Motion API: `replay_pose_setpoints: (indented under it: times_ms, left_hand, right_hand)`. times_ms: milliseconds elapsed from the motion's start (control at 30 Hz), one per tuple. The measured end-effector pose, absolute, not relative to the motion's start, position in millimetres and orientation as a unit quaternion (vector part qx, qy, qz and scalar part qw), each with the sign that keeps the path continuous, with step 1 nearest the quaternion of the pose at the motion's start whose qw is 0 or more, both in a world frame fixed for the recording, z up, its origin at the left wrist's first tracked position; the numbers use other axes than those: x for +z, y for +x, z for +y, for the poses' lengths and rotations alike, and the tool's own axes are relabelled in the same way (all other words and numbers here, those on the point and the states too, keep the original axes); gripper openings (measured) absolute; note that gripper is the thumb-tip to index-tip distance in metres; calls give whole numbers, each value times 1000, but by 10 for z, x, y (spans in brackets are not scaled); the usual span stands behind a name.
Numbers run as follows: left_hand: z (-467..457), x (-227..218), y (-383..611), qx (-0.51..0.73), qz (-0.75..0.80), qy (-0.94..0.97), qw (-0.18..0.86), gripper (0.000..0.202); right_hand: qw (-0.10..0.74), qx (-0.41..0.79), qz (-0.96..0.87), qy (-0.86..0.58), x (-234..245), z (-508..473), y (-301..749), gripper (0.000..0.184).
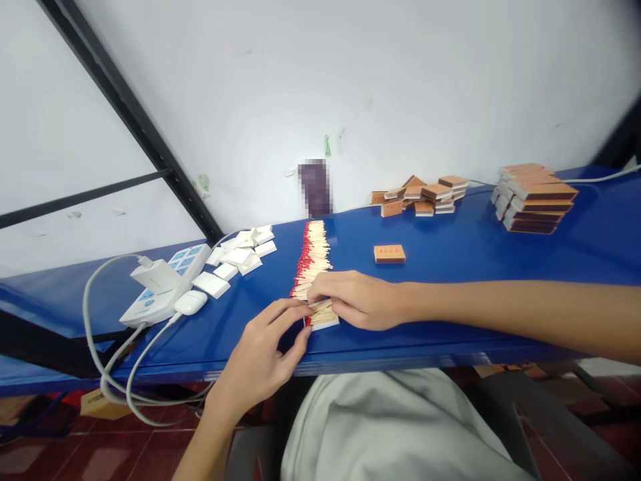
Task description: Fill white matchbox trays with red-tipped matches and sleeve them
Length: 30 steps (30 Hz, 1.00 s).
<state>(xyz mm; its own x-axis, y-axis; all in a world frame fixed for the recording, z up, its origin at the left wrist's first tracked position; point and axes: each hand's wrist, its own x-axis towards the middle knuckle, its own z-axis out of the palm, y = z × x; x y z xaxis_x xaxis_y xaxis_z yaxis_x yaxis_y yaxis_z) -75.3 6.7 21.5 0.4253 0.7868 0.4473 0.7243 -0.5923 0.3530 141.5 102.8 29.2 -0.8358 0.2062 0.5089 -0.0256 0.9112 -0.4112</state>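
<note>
A white matchbox tray [328, 325] holding red-tipped matches lies near the front edge of the blue table. My left hand [270, 344] grips its left end between thumb and fingers. From the right, my right hand [363, 300] reaches over the tray with curled fingers at its matches and right end; whether a match is pinched there is hidden. Just behind the tray, a long row of loose matches [314, 257] runs back toward the wall, red heads on the left. An orange-brown matchbox sleeve [389, 254] rests beyond my right hand.
White trays [240, 254] are heaped at the left, beside a power strip [165, 284] with a plugged-in charger and looping cables [107, 374]. Orange-brown matchbox sleeves [423, 194] lie piled at the back right. Farther right stand stacked matchboxes [535, 197]. A black metal frame rises at the left.
</note>
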Motion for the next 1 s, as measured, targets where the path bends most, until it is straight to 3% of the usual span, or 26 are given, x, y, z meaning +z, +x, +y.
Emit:
replay_pose_setpoints:
  times_ms: [600,800,1000]
  left_hand:
    - [69,199,-772,295,434,849,52,23]
    - [77,215,-760,282,441,850,61,21]
    - [81,199,-758,285,450,845,48,19]
  right_hand:
    - [256,190,-945,-72,282,1037,1392,34]
    - [264,160,-945,-111,280,1013,1381,8]
    - [275,146,-941,-135,260,1007,1379,8]
